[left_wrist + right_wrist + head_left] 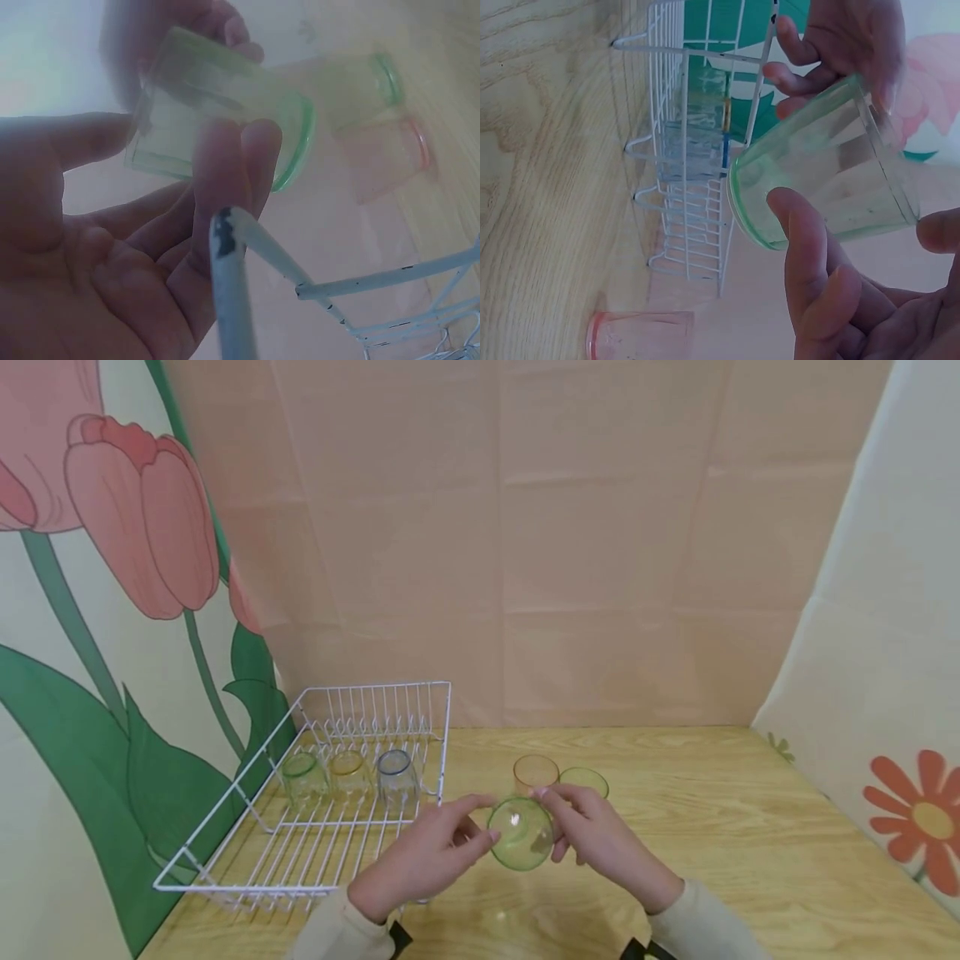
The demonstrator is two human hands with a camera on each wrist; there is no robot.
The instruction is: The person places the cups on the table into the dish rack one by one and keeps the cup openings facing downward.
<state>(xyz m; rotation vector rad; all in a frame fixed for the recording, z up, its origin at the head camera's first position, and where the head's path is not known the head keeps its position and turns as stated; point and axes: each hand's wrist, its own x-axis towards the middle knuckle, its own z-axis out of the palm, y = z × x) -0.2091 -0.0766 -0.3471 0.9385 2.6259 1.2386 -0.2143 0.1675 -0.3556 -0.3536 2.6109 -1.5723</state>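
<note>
A clear green-tinted glass [521,835] is in both hands above the table, its wide mouth tilted toward the head camera and its thick green base pointing down and away. My left hand [431,852] holds it from the left, thumb at the mouth and fingers along the side [232,165]. From the other side my right hand [600,835] grips it, thumb near the mouth and a fingertip [787,202] on the wall. Just behind stand a pink-orange glass [536,773] and another green glass [587,781], both mouth up on the table.
A white wire dish rack [240,889] stands on the left, its near right edge close to my left hand. Upside down in it are a green glass [302,781], an amber glass [350,781] and a blue glass [397,781]. The wooden table [675,777] meets a pink cloth [600,568] behind.
</note>
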